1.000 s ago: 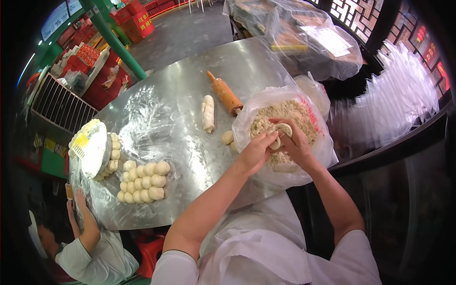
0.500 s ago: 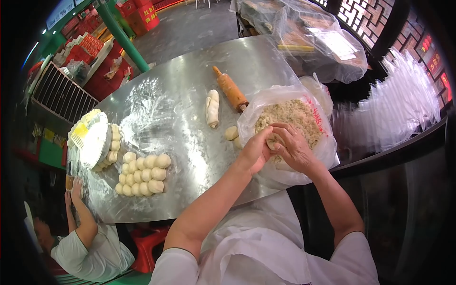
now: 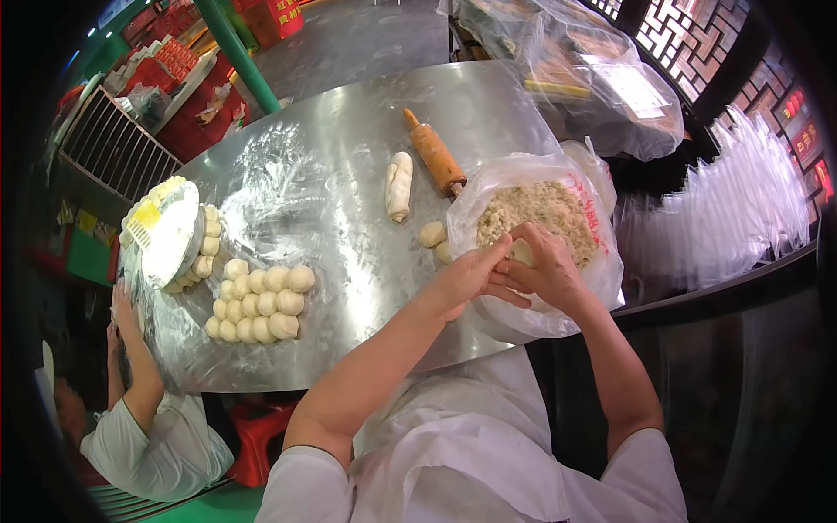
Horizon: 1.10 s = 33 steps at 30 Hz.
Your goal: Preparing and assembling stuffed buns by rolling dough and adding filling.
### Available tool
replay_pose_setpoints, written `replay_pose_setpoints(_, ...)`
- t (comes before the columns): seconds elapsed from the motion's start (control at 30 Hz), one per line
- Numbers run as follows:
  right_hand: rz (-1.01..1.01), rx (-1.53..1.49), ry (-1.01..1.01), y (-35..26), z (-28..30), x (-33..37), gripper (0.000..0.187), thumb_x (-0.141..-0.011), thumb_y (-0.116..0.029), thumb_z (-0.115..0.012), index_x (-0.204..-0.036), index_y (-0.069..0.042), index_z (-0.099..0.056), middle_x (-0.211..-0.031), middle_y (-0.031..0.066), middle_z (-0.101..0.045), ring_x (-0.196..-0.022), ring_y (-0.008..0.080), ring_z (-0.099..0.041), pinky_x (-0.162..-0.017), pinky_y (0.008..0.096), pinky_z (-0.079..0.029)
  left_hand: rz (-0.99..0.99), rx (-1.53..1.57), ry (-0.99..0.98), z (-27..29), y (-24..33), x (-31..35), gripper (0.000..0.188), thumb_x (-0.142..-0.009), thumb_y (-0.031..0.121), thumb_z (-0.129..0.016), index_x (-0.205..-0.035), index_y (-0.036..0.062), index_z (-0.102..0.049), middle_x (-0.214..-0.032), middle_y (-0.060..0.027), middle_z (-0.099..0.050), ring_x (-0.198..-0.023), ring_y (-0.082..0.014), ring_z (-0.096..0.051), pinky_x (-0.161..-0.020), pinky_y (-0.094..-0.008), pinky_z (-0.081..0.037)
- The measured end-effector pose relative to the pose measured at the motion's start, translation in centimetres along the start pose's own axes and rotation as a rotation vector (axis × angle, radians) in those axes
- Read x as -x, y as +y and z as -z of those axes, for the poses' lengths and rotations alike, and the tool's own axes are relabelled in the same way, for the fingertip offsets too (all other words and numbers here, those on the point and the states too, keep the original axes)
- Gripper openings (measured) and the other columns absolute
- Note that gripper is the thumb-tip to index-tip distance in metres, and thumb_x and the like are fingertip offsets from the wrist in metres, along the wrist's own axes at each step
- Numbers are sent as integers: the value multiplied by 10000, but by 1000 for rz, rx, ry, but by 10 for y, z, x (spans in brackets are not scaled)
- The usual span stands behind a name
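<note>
My left hand (image 3: 471, 277) and my right hand (image 3: 553, 272) meet over a plastic-lined bowl or bag of crumbly pale filling (image 3: 534, 207). Between their curled fingers is a round, pale piece of dough (image 3: 521, 253), partly hidden by the fingers; whether filling is inside cannot be seen. Just left of the bag lie small dough pieces (image 3: 432, 234). Farther left is a rolled log of dough (image 3: 398, 186), beside a wooden rolling pin (image 3: 436, 157).
Rows of round dough balls (image 3: 259, 303) stand on the floured steel table (image 3: 349, 113). Left of them, a white plate with a yellow scraper (image 3: 146, 228) rests among more dough balls. A co-worker (image 3: 153, 436) works at the left edge. Plastic-covered goods (image 3: 567, 70) stand behind.
My fingers have shifted around the dough, and its pale top shows more. My left hand sits a little lower. The whole view has shifted slightly, and the co-worker's hands have moved up the table edge.
</note>
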State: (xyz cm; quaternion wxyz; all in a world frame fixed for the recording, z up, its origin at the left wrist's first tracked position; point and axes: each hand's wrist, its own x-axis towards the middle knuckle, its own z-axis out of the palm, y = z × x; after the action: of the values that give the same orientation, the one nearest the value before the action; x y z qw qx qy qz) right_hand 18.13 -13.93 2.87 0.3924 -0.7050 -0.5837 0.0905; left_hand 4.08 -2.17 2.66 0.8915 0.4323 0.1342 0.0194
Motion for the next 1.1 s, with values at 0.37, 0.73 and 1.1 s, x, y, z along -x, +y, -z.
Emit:
replay_pose_setpoints(0.37,16,-339,379,-73,-77,-36,477,-1086,-387,-391,-1312,-15,-587,-1302,158,-598,-1177,232,-565,-1014,367,-425,-588,118,349,-2,-9,30,819,-1040,629,-272,-1562,0,-231,-1561,-111,-355,-1440,-200,-356,-1185,-357,-274)
replay_pose_setpoints(0.73,-228,-395,-207,-90,-89,-36,282,-965,-290,-628,-1080,-35,-660,-941,98,-663,-815,212,-581,-856,365,-416,-248,-8,406,66,-4,101,565,-1025,550,-463,-1145,22,-625,-814,-55,-627,-641,-153,-620,-589,-289,-535)
replay_pose_setpoints(1.1,-60,-138,16,-61,-153,-18,66,-917,-76,-611,-969,-41,-590,-872,150,-628,-818,345,-608,-745,433,-444,-151,-75,353,106,-5,146,485,-1083,377,-373,-1077,-5,-671,-741,-105,-654,-613,-167,-633,-604,-298,-535)
